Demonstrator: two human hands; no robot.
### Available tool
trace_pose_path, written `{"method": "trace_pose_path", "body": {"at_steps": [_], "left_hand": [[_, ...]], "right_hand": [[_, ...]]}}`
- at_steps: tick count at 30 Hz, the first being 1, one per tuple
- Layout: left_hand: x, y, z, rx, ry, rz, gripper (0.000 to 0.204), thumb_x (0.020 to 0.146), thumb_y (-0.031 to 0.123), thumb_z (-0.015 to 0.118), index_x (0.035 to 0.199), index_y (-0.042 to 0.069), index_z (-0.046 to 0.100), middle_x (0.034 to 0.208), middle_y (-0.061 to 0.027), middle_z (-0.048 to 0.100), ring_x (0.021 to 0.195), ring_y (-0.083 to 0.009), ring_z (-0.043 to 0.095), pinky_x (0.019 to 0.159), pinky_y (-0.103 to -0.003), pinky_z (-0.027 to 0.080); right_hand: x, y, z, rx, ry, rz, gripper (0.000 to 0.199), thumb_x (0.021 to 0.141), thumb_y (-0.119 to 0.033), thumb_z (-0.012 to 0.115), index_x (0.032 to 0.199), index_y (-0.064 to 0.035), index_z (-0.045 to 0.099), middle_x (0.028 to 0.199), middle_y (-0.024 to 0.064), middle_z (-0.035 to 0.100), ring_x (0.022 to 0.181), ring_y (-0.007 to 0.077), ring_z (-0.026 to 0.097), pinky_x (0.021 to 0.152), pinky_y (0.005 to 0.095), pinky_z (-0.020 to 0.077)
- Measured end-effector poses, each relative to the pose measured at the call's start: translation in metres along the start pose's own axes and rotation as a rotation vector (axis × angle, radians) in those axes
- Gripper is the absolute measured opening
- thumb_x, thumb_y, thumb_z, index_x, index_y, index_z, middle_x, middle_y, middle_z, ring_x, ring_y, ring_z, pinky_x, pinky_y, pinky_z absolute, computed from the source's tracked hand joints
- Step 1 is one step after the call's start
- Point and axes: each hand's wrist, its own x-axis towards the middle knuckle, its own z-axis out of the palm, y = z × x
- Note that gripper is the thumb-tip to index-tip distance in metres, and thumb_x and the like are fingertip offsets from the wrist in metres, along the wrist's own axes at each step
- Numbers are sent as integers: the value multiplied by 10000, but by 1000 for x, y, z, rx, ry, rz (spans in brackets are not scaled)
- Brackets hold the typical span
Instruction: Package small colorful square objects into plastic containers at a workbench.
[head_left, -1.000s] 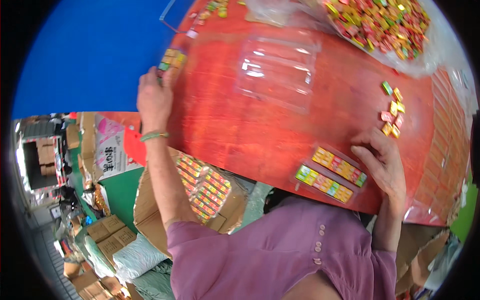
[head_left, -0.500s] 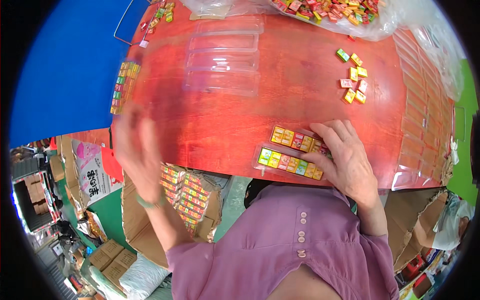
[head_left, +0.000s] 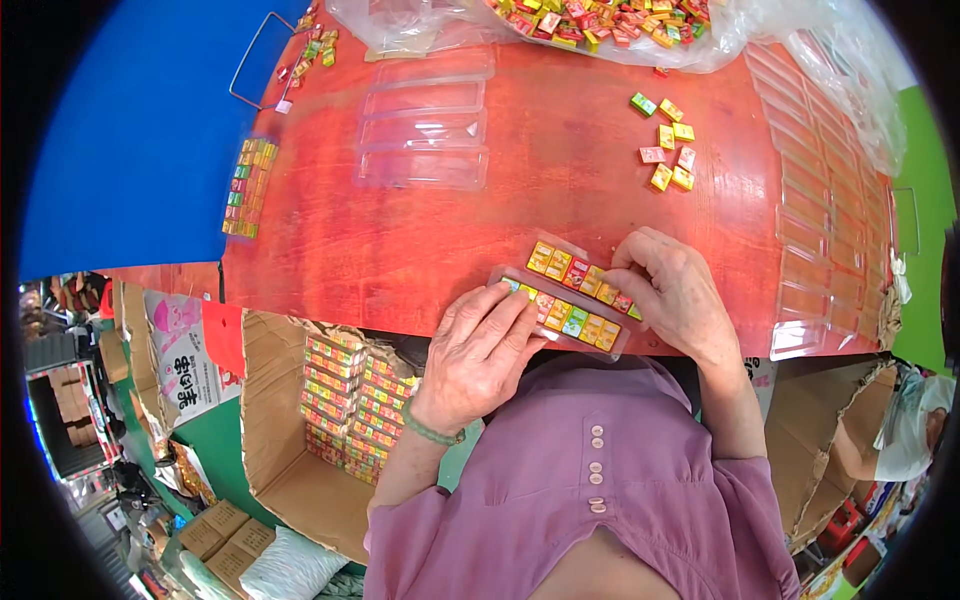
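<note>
A clear plastic tray with two rows of small coloured candy boxes lies at the near edge of the red table. My left hand rests on the tray's left end, fingers on the near row. My right hand presses on the tray's right end, fingertips on the boxes. Neither hand lifts anything. A few loose candy boxes lie further back on the right. A filled tray sits at the table's far left edge.
Empty clear trays are stacked mid-table, more run along the right side. A clear bag of loose candy boxes lies at the back. An open cardboard box with filled trays stands below the table's left.
My left hand has come back from the table's far left, where it set down a filled tray, to the near tray. My right hand stayed on that tray.
</note>
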Motion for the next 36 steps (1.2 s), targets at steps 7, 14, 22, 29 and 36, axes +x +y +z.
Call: {"method": "trace_pose_path", "body": {"at_steps": [7, 14, 22, 29, 36], "left_hand": [[-1, -3, -1, -18, -4, 9, 447, 725, 149, 870, 1117, -6, 720, 1220, -129, 667, 1156, -354, 630, 975, -491, 539], [-3, 0, -13, -6, 116, -56, 672, 790, 249, 873, 1326, -29, 579, 1381, -218, 549, 1281, -438, 552, 1051, -527, 491], [34, 0, -43, 15, -250, -1, 794, 806, 299, 826, 1443, -39, 492, 1501, -236, 475, 1421, -439, 436, 1169, -556, 378], [39, -5, -24, -35, -412, 14, 753, 753, 256, 827, 1386, -40, 546, 1386, -193, 554, 1379, -376, 471, 1193, -531, 359], [40, -7, -25, -80, -407, 45, 718, 760, 234, 830, 1369, -35, 561, 1235, -143, 568, 1147, -316, 554, 988, -448, 479]], "right_hand": [[-3, 6, -18, 477, -97, 286, 136, 931, -62, 730, 844, -3, 644, 746, -28, 600, 735, 28, 524, 634, 246, 452], [-1, -15, 1, 408, -254, 224, 139, 911, -96, 759, 859, 3, 677, 742, -1, 637, 697, 48, 568, 600, 267, 474], [2, -24, 7, 217, -215, 127, 152, 871, -101, 775, 850, 18, 684, 745, 77, 655, 639, 120, 606, 580, 305, 484], [4, -25, 8, 148, -212, 35, 164, 832, -114, 785, 874, 19, 698, 760, 123, 657, 670, 230, 660, 629, 367, 507], [-9, -29, 5, 15, -185, -48, 365, 775, -212, 844, 1038, -1, 702, 880, 127, 633, 796, 295, 631, 717, 380, 515]]}}
